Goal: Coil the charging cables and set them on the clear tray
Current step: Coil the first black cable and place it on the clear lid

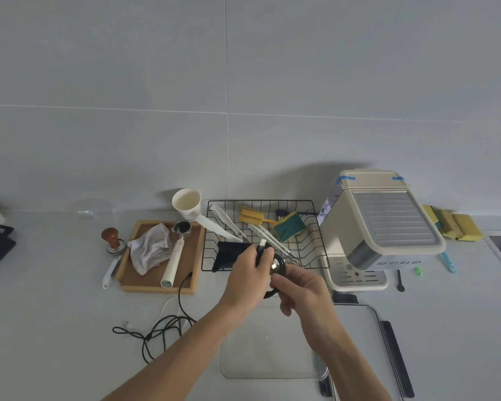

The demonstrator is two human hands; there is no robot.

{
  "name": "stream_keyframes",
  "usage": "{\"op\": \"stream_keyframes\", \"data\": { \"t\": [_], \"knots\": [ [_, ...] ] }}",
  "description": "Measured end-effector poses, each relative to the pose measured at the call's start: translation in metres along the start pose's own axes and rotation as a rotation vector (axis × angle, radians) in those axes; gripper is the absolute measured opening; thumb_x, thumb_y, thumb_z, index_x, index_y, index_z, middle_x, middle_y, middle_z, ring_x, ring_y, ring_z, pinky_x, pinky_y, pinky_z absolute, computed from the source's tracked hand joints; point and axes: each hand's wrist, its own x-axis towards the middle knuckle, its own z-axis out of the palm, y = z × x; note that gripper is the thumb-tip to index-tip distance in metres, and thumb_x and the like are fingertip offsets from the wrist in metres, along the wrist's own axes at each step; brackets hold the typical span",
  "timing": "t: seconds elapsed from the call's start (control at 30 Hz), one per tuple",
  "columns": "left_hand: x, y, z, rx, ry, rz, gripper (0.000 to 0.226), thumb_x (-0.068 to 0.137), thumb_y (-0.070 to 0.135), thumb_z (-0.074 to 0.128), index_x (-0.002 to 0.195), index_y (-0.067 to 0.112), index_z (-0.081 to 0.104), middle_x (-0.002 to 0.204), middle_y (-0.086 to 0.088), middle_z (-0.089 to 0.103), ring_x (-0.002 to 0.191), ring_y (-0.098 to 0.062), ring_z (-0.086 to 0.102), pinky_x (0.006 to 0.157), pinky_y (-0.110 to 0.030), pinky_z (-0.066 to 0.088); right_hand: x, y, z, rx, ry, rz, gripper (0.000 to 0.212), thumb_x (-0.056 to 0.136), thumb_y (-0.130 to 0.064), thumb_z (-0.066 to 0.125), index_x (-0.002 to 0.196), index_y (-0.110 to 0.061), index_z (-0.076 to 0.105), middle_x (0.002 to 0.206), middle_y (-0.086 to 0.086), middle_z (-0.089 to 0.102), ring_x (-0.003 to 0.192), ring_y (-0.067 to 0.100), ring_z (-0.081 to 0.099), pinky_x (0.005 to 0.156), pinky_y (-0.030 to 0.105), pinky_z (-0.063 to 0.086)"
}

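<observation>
Coil (276,270) sat pinched between both hands above the counter (55,314), its loops roughly upright and its USB plug (262,243) poking up past the left hand (248,277), whose fingers were clenched round the black cable. The right hand (298,290) gripped the coil's lower side. The tray (243,363) lay directly below and nearer the body, bare. More cables (159,328) lay tangled and loose on the counter to the left, nearer the left hand.
</observation>
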Motion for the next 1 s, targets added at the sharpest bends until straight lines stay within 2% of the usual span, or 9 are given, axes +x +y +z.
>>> {"op": "stream_keyframes", "data": {
  "t": [0.13,0.27,0.37,0.47,0.53,0.67,0.73,0.83,1.0],
  "knots": [
    [0.003,0.001,-0.001,-0.017,-0.055,-0.031,0.03,0.104,0.036,0.051,0.095,0.013,0.066,0.08,0.001,0.066,0.068,-0.009,0.056,0.063,-0.027,0.045,-0.004,0.002,0.002,0.18,0.056,-0.001,0.011,0.096,0.001,0.062,0.1,0.003,0.073,0.075,0.012,0.055,0.059,0.017,0.042,0.052,0.029,0.04],
    [0.0,-0.002,0.004,-0.004,-0.06,-0.038,0.03,0.104,0.038,0.051,0.097,0.014,0.068,0.083,-0.002,0.07,0.065,-0.009,0.056,0.067,-0.034,0.049,-0.003,0.006,0.011,-0.054,0.255,-0.095,0.016,0.094,0.002,0.062,0.097,-0.01,0.073,0.074,0.004,0.064,0.06,0.021,0.05,0.051,0.029,0.047],
    [0.0,-0.006,0.007,0.018,-0.046,-0.034,0.031,0.105,0.037,0.05,0.098,0.012,0.067,0.09,-0.009,0.072,0.077,-0.018,0.064,0.066,-0.026,0.049,-0.003,0.012,0.017,-0.259,0.397,-0.155,0.016,0.094,-0.007,0.065,0.097,-0.022,0.066,0.071,0.002,0.066,0.064,0.029,0.056,0.057,0.042,0.057],
    [0.0,-0.009,0.009,0.019,-0.022,-0.04,0.032,0.106,0.034,0.048,0.099,0.009,0.066,0.085,-0.004,0.068,0.076,-0.013,0.062,0.055,-0.01,0.044,-0.003,0.013,0.02,-0.291,0.414,-0.153,0.028,0.093,-0.011,0.066,0.107,-0.03,0.052,0.076,0.007,0.068,0.069,0.029,0.059,0.065,0.054,0.057],
    [-0.001,-0.011,0.009,0.01,-0.042,-0.041,0.031,0.107,0.032,0.047,0.1,0.008,0.065,0.081,0.0,0.063,0.072,-0.01,0.061,0.053,-0.008,0.044,-0.004,0.013,0.019,-0.358,0.382,-0.147,0.03,0.094,-0.012,0.065,0.109,-0.033,0.051,0.071,0.0,0.064,0.061,0.018,0.054,0.065,0.05,0.057],
    [0.0,-0.015,0.01,0.055,-0.082,-0.026,0.03,0.106,0.036,0.047,0.099,0.013,0.065,0.079,0.004,0.062,0.073,-0.009,0.061,0.055,-0.009,0.044,-0.004,0.014,0.014,-0.643,0.392,-0.211,0.019,0.094,-0.014,0.065,0.101,-0.029,0.055,0.058,-0.014,0.055,0.054,0.009,0.051,0.05,0.022,0.042],
    [0.0,-0.017,0.012,0.078,-0.063,-0.025,0.029,0.106,0.036,0.047,0.098,0.014,0.065,0.077,0.006,0.061,0.072,-0.009,0.06,0.055,-0.008,0.043,-0.004,0.012,0.013,-0.839,0.398,-0.275,0.014,0.094,-0.012,0.062,0.103,-0.023,0.058,0.064,-0.016,0.054,0.056,0.012,0.053,0.049,0.023,0.037],
    [0.001,-0.017,0.011,0.111,-0.04,-0.02,0.029,0.106,0.037,0.047,0.097,0.015,0.065,0.077,0.008,0.061,0.071,-0.009,0.06,0.055,-0.008,0.042,-0.001,0.012,0.011,-0.95,0.376,-0.314,0.013,0.094,-0.012,0.062,0.102,-0.021,0.058,0.071,-0.009,0.063,0.059,0.021,0.058,0.05,0.035,0.042],
    [0.003,-0.017,0.011,0.172,-0.049,-0.025,0.032,0.106,0.04,0.045,0.098,0.015,0.063,0.077,0.007,0.062,0.073,-0.011,0.062,0.063,-0.022,0.049,0.001,0.017,0.012,-1.157,0.41,-0.474,0.03,0.079,-0.002,0.077,0.095,-0.017,0.056,0.055,-0.003,0.062,0.037,0.021,0.052,0.037,0.025,0.028]
  ]
}}
